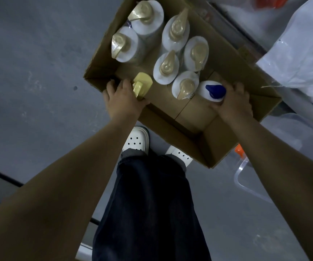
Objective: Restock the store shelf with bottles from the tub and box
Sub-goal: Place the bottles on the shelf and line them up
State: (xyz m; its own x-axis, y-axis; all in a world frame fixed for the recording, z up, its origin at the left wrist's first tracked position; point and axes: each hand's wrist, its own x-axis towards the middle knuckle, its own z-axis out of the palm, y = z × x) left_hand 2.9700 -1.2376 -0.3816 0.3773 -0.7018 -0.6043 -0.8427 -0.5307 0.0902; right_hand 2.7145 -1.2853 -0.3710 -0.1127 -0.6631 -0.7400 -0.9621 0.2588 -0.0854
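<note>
Since no shelf shows, restocking looks far from finished: the box point(227, 59) on the floor holds six gold-pump bottles point(166, 67) toward its far end. Nearer, the left grip point(122, 99) clamps a yellow bottle point(142, 81), the right grip point(233, 104) a blue-capped bottle point(215, 90).

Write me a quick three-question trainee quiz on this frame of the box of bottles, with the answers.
1. How many gold-capped white bottles stand in the cardboard box?
2. True or false: the left hand rests empty on the box rim.
3. The right hand grips: A) a gold-capped bottle; B) the blue-capped bottle; C) nothing.

Key: 1. Six. 2. False; it grips the yellow bottle. 3. B.
</note>
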